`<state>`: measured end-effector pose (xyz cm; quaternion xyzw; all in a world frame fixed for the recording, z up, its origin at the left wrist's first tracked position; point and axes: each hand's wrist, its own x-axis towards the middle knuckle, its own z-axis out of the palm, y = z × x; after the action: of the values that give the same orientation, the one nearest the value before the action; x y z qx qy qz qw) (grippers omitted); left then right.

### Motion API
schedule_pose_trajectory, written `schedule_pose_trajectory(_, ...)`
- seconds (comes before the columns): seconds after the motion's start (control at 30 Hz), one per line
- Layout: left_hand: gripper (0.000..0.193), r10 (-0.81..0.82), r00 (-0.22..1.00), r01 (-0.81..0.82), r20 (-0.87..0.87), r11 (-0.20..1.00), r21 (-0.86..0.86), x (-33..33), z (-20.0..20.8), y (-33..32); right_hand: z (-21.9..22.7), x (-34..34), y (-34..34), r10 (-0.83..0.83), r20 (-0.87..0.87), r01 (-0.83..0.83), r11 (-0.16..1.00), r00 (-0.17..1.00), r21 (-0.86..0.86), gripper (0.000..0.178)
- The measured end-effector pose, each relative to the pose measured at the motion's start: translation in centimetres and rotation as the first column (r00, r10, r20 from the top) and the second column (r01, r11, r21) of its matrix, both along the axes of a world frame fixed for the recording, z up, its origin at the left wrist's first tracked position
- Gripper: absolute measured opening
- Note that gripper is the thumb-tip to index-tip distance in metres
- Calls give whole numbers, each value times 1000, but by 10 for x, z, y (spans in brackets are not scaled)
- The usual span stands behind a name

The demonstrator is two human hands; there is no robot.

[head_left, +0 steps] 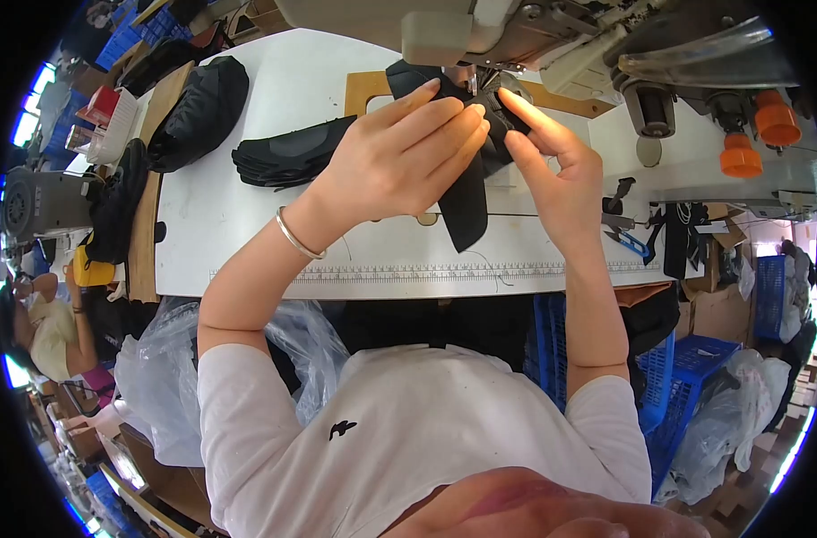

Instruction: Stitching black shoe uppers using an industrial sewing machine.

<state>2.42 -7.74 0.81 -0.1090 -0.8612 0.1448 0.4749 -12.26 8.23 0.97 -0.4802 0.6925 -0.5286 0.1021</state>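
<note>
Under the head of a sewing machine [440,40] lies a black fabric piece [465,211], its long flap hanging toward me over the white table. My left hand [404,148] reaches across it from the left, fingers close together and bent onto the fabric; its thumb is hidden. On the other side, my right hand [561,166] has thumb and forefinger at the fabric's right edge, with black material between them. Both sets of fingertips are close to the needle area, which is partly covered. Left of my left hand sits a stack of black cut pieces [287,154].
A black bundle [198,115] and a black shoe [121,193] are at the table's left end. Orange-capped fittings [776,118] hang at upper right. Blue-handled snips [632,242] lie at right. Blue crates [686,381] stand below; another person [59,332] sits far left.
</note>
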Motion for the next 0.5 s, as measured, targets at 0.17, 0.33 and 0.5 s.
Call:
schedule_pose_trajectory(0.17,29,8,1000,-8,28,1000,22,2,3,2,10,-19,9,37,-598,-2,998,800,59,47)
schedule_pose_trajectory(0.33,27,-16,1000,15,13,999,29,3,2,0,18,-25,11,209,-406,-132,969,890,211,52)
schedule_pose_trajectory(0.5,26,-42,999,42,-7,999,24,2,2,-6,7,-21,12,205,-188,-180,973,961,144,57)
